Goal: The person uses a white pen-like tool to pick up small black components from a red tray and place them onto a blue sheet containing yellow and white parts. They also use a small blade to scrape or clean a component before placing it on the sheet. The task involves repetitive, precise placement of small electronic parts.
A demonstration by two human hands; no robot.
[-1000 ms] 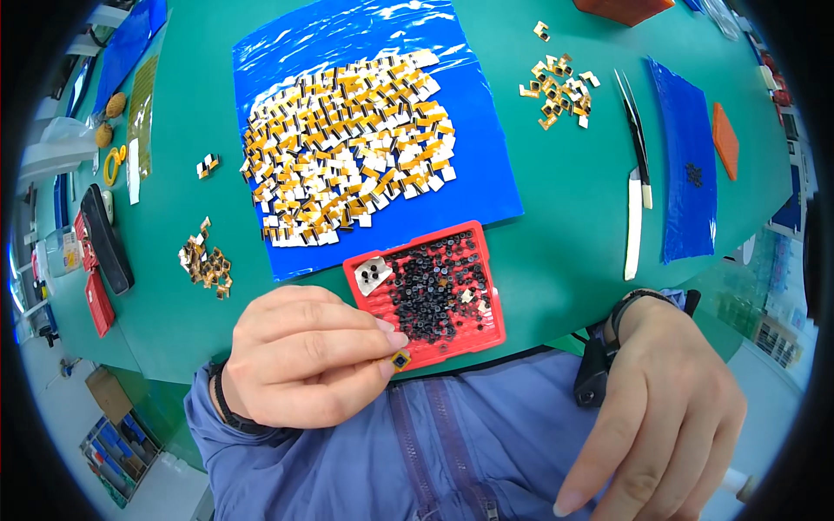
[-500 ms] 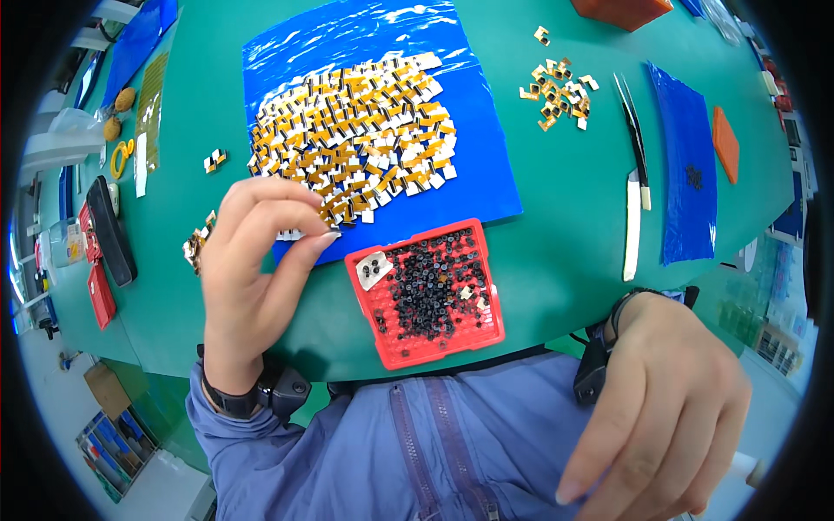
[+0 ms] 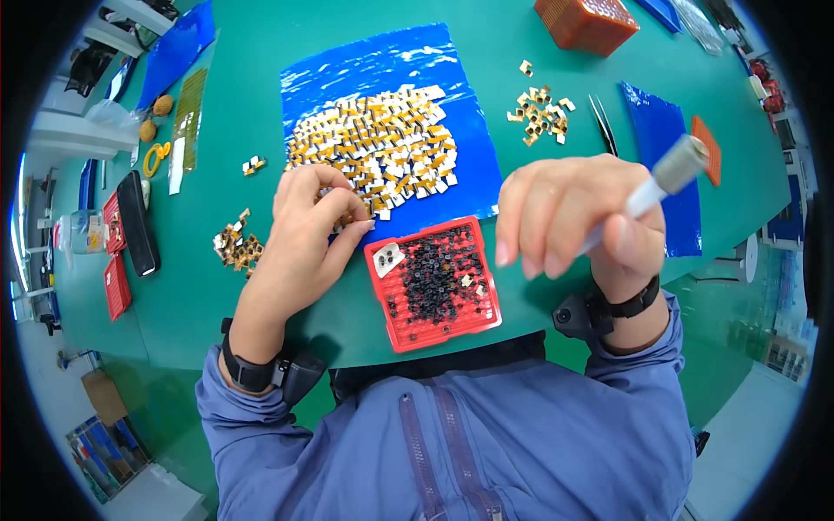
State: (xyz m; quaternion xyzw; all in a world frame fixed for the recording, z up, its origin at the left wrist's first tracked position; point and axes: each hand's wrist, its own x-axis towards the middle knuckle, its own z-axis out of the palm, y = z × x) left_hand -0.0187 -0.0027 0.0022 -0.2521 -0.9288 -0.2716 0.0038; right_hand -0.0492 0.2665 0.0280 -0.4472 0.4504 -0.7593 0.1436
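Note:
My left hand point(image 3: 317, 221) is closed in a pinch at the lower edge of a pile of small white-and-gold parts point(image 3: 373, 143). Whatever its fingertips hold is hidden. The parts lie in tilted rows on a blue sheet point(image 3: 478, 178). My right hand point(image 3: 582, 217), raised over the sheet's right side, is wrapped round a white pen-like tool point(image 3: 645, 198) with a greyish end; its tip is out of sight behind the fingers. Between and below my hands sits a red tray point(image 3: 400, 334) of small black round pieces point(image 3: 432, 282), with a pale scrap point(image 3: 387, 258) in one corner.
Loose gold parts lie in heaps at left point(image 3: 236, 246) and upper right point(image 3: 543, 115). Dark tweezers point(image 3: 601, 122) are partly covered by my right hand. A second blue sheet point(image 3: 660, 130), an orange stack of trays point(image 3: 586, 26) and a black case point(image 3: 137, 221) stand around.
My right hand has come up from the lower right to above the blue sheet's right edge, with the white tool now plainly visible. The view has shifted; my left hand stays pinched by the pile.

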